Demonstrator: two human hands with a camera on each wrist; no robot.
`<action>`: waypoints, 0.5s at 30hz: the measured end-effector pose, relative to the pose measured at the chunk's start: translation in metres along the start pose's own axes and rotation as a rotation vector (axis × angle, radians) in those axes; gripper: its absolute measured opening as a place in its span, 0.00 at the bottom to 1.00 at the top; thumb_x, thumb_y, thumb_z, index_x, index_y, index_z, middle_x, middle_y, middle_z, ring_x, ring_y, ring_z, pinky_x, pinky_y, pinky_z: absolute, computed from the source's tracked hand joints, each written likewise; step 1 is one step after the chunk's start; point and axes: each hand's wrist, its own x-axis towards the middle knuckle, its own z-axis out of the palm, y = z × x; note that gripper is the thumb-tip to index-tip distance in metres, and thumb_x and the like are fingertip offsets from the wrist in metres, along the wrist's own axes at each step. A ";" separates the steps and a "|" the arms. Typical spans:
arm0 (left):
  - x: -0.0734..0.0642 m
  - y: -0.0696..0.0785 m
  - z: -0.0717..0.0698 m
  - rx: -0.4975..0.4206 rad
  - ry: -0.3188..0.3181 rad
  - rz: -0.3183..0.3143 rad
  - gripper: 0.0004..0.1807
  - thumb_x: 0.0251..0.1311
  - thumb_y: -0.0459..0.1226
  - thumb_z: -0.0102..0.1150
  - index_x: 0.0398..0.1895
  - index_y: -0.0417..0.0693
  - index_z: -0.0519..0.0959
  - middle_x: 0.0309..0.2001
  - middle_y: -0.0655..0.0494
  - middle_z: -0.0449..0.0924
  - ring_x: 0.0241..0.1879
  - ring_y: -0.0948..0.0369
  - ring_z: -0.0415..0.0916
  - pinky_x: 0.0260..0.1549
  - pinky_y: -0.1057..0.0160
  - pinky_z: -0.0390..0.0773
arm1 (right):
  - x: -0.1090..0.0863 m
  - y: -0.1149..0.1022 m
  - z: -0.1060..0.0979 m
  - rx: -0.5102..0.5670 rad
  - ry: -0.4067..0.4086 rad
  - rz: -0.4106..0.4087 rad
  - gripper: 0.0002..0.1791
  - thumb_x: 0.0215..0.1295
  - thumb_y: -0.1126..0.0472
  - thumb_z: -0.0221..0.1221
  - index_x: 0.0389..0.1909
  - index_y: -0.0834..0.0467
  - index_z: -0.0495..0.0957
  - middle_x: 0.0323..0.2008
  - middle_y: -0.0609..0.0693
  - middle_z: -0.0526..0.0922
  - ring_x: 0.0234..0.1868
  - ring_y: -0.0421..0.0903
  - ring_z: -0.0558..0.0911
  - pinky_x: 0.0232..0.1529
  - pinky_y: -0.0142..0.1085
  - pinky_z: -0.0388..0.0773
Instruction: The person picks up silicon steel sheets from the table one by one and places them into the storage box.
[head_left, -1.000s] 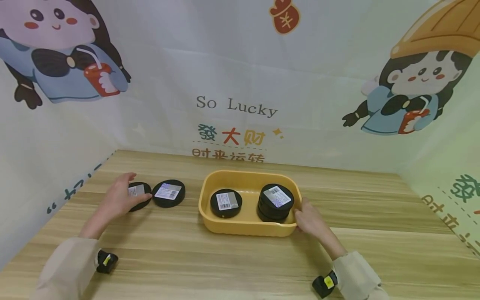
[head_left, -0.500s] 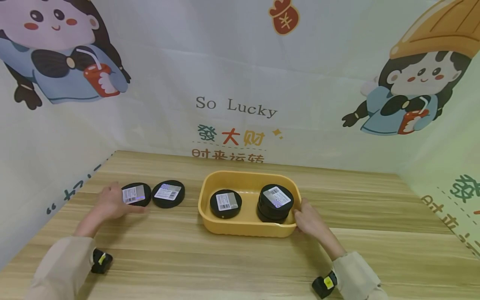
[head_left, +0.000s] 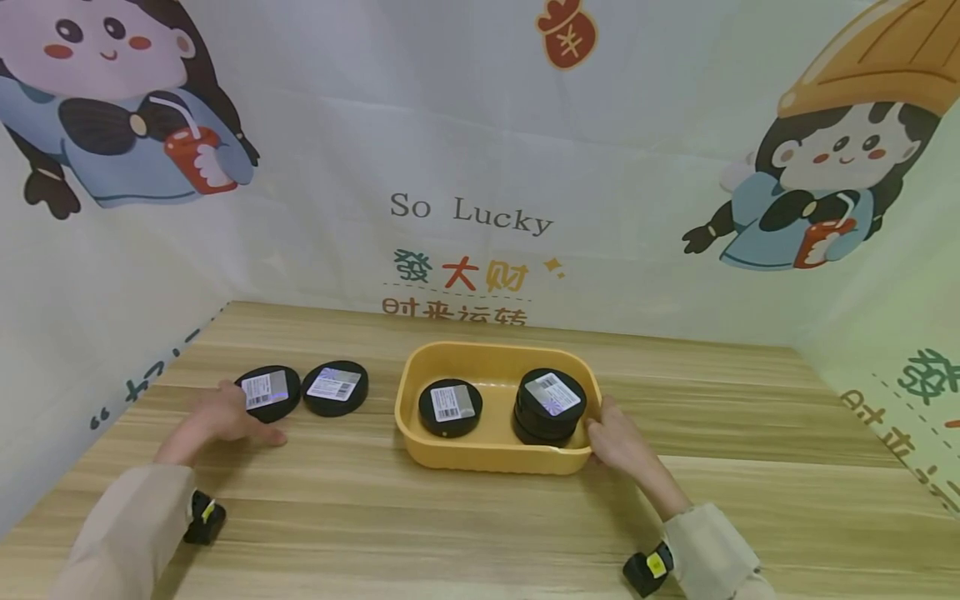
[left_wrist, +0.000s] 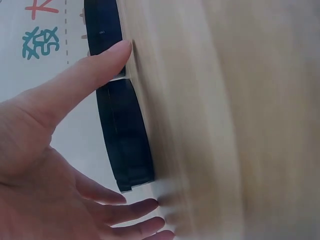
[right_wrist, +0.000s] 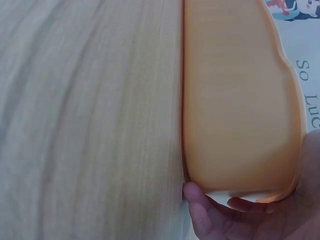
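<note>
My left hand (head_left: 223, 415) is at the near left edge of a flat, round black container (head_left: 272, 395) with a barcode label on top. In the left wrist view, its thumb (left_wrist: 112, 56) and fingers are spread apart, the container's dark side (left_wrist: 125, 132) showing between them. A second such container (head_left: 336, 388) lies just to the right on the table. My right hand (head_left: 621, 435) grips the right end of a yellow plastic basket (head_left: 487, 457), its fingertips (right_wrist: 195, 192) low at the end wall. Inside, one black container (head_left: 451, 407) sits left and a stack (head_left: 551, 407) stands right.
The wooden table (head_left: 420, 533) reaches back to a hanging white printed cloth (head_left: 465, 125), which also closes off both sides. Black wrist cameras (head_left: 206, 518) sit by both sleeves.
My left hand has drawn back toward me and to the left, its thumb leaving the front right of the outer container, whose label now shows more fully. The right hand and basket stay put.
</note>
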 end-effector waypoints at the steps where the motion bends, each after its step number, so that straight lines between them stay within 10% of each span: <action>1: 0.001 0.000 0.000 0.027 -0.001 0.007 0.62 0.32 0.58 0.67 0.45 0.07 0.49 0.40 0.16 0.61 0.44 0.27 0.60 0.45 0.38 0.62 | 0.000 0.000 0.000 0.000 0.001 0.000 0.13 0.59 0.67 0.41 0.41 0.72 0.62 0.15 0.53 0.71 0.12 0.44 0.71 0.14 0.32 0.68; 15: 0.008 -0.004 -0.002 0.022 -0.014 -0.054 0.59 0.30 0.62 0.65 0.46 0.15 0.53 0.37 0.21 0.60 0.39 0.35 0.62 0.40 0.45 0.66 | 0.000 0.000 0.000 -0.008 -0.006 0.012 0.13 0.60 0.67 0.41 0.42 0.72 0.61 0.15 0.54 0.72 0.13 0.44 0.72 0.15 0.33 0.68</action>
